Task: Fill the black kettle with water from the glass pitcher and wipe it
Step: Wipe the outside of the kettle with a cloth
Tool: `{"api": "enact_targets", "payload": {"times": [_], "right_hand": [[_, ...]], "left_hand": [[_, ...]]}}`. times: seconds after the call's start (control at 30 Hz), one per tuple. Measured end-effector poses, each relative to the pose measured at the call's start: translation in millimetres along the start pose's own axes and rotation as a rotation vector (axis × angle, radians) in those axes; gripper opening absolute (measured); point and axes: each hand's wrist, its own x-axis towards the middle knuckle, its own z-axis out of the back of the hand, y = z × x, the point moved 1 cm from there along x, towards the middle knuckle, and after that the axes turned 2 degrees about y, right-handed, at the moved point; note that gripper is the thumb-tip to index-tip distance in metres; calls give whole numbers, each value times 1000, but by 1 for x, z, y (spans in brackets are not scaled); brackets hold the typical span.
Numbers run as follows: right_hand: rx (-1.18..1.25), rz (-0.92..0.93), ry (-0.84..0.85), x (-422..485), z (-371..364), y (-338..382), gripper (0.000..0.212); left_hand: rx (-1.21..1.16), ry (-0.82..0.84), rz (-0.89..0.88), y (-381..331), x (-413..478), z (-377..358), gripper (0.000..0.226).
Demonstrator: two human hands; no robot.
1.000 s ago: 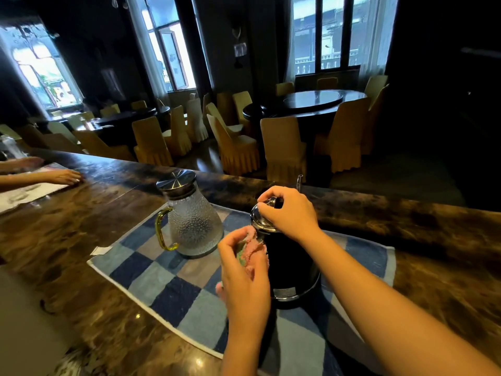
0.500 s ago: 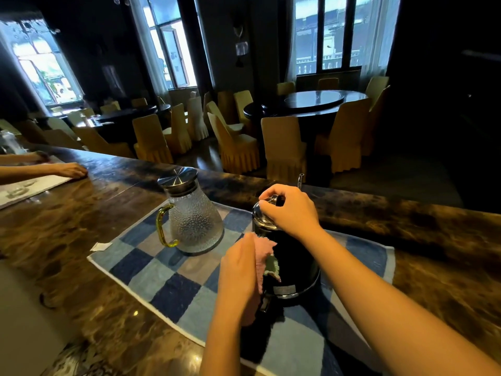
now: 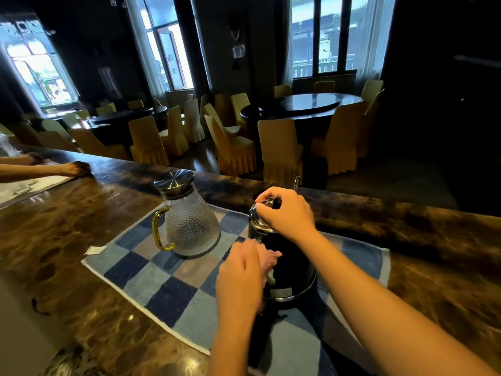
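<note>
Head view, looking down at my own arms over a brown marbled counter [image 3: 67, 240]. The black kettle [image 3: 291, 267] stands upright on a blue-and-grey checked towel [image 3: 162, 272] spread across the counter. My right hand [image 3: 287, 213] sits on top of the kettle, fingers curled closed around the shiny metal lid [image 3: 256, 217] and its knob, gripping it. My left hand [image 3: 240, 280] is at the kettle's near left side, fingers folded around a bunched pink cloth [image 3: 267, 257] and pressing it against the black wall; the hand is motion-blurred. The glass pitcher [image 3: 189, 226] stands upright on the same towel, just left of the kettle and apart from it, metal lid on, yellow handle turned to the left; I cannot tell its water level through the dimpled glass. A small white scrap [image 3: 95, 250] lies on the counter beside the towel's left edge. Another person's arm [image 3: 40, 170] rests on the counter at far left.
</note>
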Motion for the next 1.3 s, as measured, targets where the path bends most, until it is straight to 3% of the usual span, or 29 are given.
{"api": "enact_targets", "payload": {"times": [0.03,0.13,0.23,0.33,0.37,0.43,0.53,0.57,0.63,0.7,0.77,0.9,1.07,1.17,1.23,1.3], "right_hand": [[0,0,-3,0,0,0,9],[1,5,2,1,-1,0,7],[2,5,8,1,0,0,8],[10,5,5,0,0,-1,8],[12,7,6,0,0,-1,8],[16,7,3,0,-1,-1,8],[20,1,-1,1,0,-1,8],[21,-1,-2,1,-1,-1,8],[24,-6,-11,0,-1,-1,8],[22,-6,-12,-1,0,0,9],[22,-3,-8,-2,0,1,10],[26,-2,-12,-2,0,1,9],[24,0,-10,0,-1,0,10],[19,1,-15,1,-2,-1,7],[21,7,-15,2,-3,-2,5],[22,4,-16,2,-3,-3,7]], "left_hand": [[86,41,-12,3,13,2,34],[-73,118,124,17,26,-7,28],[-468,-142,332,35,7,-14,14],[-556,-332,454,43,-32,-25,40],[-554,-387,434,43,-40,-27,42],[-472,-345,308,30,-38,-25,44],[6,-23,19,12,-4,-7,35],[100,73,3,1,6,1,29],[90,181,153,6,22,-1,22],[-195,69,141,14,17,-5,32],[-524,-154,323,28,4,-14,42],[-637,-427,482,35,-38,-28,34],[-445,-299,386,44,-14,-20,55],[-419,-85,365,26,16,-13,40],[-311,-134,353,24,24,-8,33],[-276,-169,236,18,13,-9,48]]}}
